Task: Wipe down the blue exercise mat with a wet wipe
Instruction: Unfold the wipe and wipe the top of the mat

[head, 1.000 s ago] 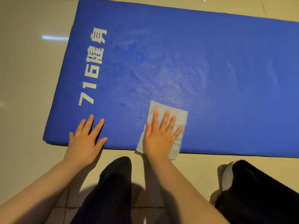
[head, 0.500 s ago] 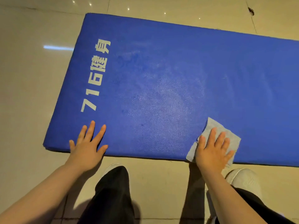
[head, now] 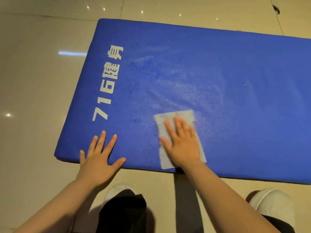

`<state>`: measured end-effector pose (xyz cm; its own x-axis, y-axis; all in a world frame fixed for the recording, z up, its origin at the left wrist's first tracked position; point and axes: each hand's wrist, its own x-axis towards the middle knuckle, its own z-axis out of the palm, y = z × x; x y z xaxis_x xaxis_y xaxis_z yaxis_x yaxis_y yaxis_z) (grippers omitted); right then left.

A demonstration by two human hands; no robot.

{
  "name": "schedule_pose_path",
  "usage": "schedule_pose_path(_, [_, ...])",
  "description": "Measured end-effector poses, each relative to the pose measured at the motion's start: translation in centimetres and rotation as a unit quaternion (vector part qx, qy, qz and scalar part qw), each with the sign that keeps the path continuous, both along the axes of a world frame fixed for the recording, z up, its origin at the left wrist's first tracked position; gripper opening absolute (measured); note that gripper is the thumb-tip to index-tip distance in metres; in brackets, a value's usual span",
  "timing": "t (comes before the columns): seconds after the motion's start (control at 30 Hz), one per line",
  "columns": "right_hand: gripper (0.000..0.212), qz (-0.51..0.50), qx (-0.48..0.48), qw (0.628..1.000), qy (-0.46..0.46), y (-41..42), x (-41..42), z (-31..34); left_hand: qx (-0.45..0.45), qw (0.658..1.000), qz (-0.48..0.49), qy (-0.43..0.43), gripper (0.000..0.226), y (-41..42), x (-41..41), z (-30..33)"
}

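Note:
The blue exercise mat (head: 227, 78) lies flat on the tiled floor, with white lettering near its left end. A pale wet wipe (head: 164, 121) is spread on the mat close to the near edge. My right hand (head: 181, 143) lies flat on the wipe with fingers spread, pressing it against the mat. My left hand (head: 99, 158) rests flat on the mat's near-left corner, fingers apart, holding nothing. A damp sheen shows on the mat beyond the wipe.
Glossy beige floor tiles (head: 33, 81) surround the mat. My black trouser leg (head: 122, 214) and white shoes (head: 272, 204) are on the floor just in front of the mat's near edge. A dark chip (head: 276, 9) marks a tile at the far right.
My right hand has slid the wipe back to the left along the near edge, after going right half a second ago. My left hand has stayed on the corner.

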<state>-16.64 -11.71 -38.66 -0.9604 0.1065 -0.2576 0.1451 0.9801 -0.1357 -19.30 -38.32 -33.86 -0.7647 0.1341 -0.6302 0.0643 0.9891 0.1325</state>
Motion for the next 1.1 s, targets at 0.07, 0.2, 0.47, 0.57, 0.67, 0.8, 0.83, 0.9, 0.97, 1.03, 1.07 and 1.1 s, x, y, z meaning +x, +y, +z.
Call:
schedule_pose_path(0.07, [0.073,-0.123,-0.002,0.992,-0.011,4.2,0.1,0.1,0.033,0.995,0.048,0.078,0.086,-0.3,0.2,0.2])
schedule_pose_path(0.2, [0.072,-0.269,-0.003,0.962,-0.035,6.9,0.5,0.7,0.007,0.984,0.125,0.128,0.088,0.4,-1.6,0.6])
schedule_pose_path(0.47, [0.058,-0.021,-0.012,0.997,0.074,-3.5,-5.2,-0.9,0.020,0.988,0.107,0.113,0.098,6.3,-9.3,-0.6])
schedule_pose_path(0.57, [0.059,0.017,-0.035,0.997,0.073,-2.5,-7.5,-1.1,0.004,0.992,0.100,0.082,0.099,6.1,-10.5,-1.1])
schedule_pose_path(0.67, [0.062,0.003,-0.021,0.998,0.066,1.9,-9.7,-1.3,0.017,0.993,0.111,0.043,0.098,5.5,-11.2,-1.0])
schedule_pose_path(0.8, [0.071,-0.176,0.011,0.984,0.001,10.6,-12.7,-0.8,0.060,0.984,0.160,0.057,0.100,5.9,-12.4,0.1])
schedule_pose_path(0.83, [0.068,-0.231,0.019,0.973,-0.018,12.7,-13.1,-0.4,0.067,0.981,0.164,0.080,0.100,6.1,-13.0,0.2])
schedule_pose_path(0.9, [0.064,-0.316,0.014,0.948,-0.027,15.5,-13.6,0.2,0.054,0.981,0.141,0.120,0.100,6.7,-14.8,0.2])
schedule_pose_path(0.97, [0.065,-0.371,0.001,0.928,-0.023,15.3,-14.5,0.3,0.037,0.985,0.133,0.108,0.107,7.7,-17.4,0.1])
schedule_pose_path(1.03, [0.063,-0.372,0.008,0.928,-0.007,12.7,-16.1,-0.3,0.021,0.988,0.143,0.055,0.116,9.2,-19.8,0.0])
schedule_pose_path(1.07, [0.061,-0.335,0.013,0.942,0.010,10.8,-16.9,-0.6,0.009,0.989,0.142,0.028,0.119,9.8,-20.7,-0.2])
schedule_pose_path(1.1, [0.060,-0.280,0.012,0.959,0.040,8.6,-17.8,-1.0,-0.002,0.991,0.137,0.006,0.120,10.2,-21.3,-0.3])
